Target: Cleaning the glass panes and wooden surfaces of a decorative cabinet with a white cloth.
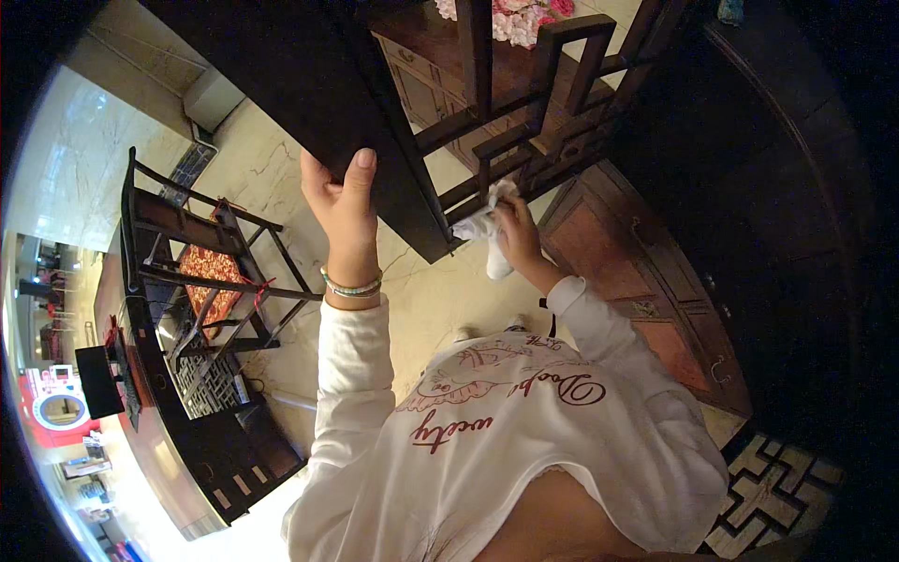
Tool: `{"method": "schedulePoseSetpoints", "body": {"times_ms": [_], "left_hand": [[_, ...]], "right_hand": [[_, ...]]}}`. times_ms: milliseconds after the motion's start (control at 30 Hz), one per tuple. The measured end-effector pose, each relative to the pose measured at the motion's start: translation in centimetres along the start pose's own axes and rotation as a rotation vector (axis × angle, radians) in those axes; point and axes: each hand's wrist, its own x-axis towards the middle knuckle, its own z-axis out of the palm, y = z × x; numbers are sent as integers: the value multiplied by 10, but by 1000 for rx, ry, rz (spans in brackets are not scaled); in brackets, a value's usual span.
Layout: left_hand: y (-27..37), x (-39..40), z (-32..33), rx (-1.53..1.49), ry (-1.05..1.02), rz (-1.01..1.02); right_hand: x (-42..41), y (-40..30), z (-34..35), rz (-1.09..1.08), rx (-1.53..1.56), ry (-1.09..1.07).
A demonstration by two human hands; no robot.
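A dark wooden lattice screen (491, 158) with a wide, flat frame board (309, 91) stands in front of me. My left hand (344, 197) grips the edge of that board, its thumb on the near face and the other fingers mostly hidden behind it. My right hand (516, 232) holds a crumpled white cloth (481, 223) against the lower bars of the lattice, close to the board's bottom corner. Part of the cloth hangs below my fingers.
Behind the lattice is a wooden cabinet (414, 77) with pink and white flowers (516, 24) on top. A dark wooden armchair (204, 260) and a desk (161, 435) bearing a monitor (100, 381) stand at left. Another wooden cabinet (625, 281) is at right.
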Motion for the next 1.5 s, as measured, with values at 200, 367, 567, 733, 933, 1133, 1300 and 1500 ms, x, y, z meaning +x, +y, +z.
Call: {"method": "schedulePoseSetpoints", "body": {"times_ms": [200,367,567,733,933,1133,1300,1500], "left_hand": [[-3,-3,1,29,-14,12],[-3,-5,2,0,8,3],[-6,-5,-4,80,10,31],[-4,-7,2,27,6,14],[-3,-9,1,2,9,9],[-7,-9,0,46,29,45],[-13,-7,0,88,65,75],[-4,-12,-1,117,55,75]], "right_hand": [[1,-5,-4,-33,-23,85],[-9,23,9,-52,-153,-88],[3,28,-9,83,-392,10],[-12,-2,21,45,-37,-108],[-24,-15,-1,71,30,-281],[-37,59,-35,445,67,-169],[-13,122,-71,571,-133,163],[30,149,-85,817,-162,155]]}}
